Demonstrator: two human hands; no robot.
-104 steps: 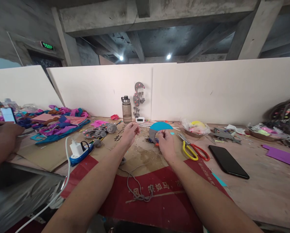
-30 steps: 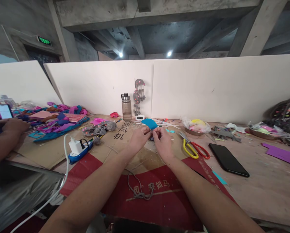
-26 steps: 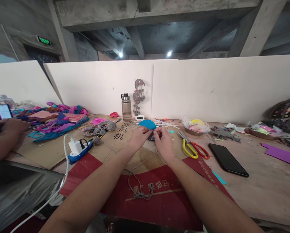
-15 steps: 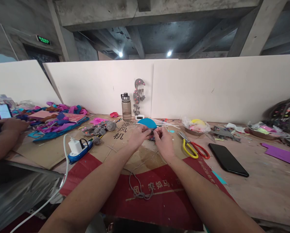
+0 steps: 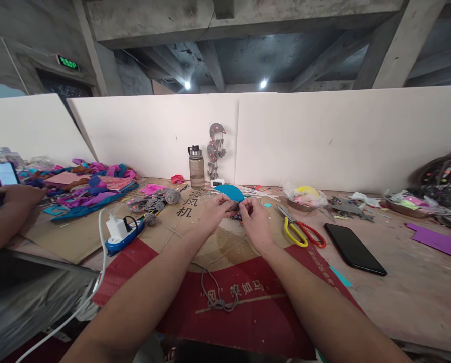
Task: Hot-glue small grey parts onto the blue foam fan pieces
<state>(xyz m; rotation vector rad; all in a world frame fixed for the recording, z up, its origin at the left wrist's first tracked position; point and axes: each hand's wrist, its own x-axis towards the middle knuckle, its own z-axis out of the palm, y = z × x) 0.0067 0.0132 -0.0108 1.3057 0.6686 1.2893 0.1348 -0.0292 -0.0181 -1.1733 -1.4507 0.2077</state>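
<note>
Both hands meet over the middle of the cardboard, at the lower edge of a curved blue sheet piece [image 5: 231, 191]. My left hand [image 5: 218, 209] pinches it from the left, thumb and fingers pressed together. On the other side, my right hand [image 5: 254, 217] has its thumb and fingertips closed at the same edge. A small dark, patterned thing shows between the hands, too small to make out. Loose grey yarn [image 5: 219, 301] lies looped on the red part of the cardboard [image 5: 270, 312]. Scissors [image 5: 303, 229] with one yellow and one red handle rest right of my right hand.
A water bottle [image 5: 196, 166] stands at the back beside a hanging grey moon ornament [image 5: 216, 143]. To the right are a black phone [image 5: 356, 249] and a bowl [image 5: 304, 204]. A blue power strip [image 5: 125, 237], cable and scraps lie left, near another person's hand [image 5: 19, 196].
The blue piece tips slightly, its right side a little lower, and my fingers shift only slightly around its edge. Everything else looks the same.
</note>
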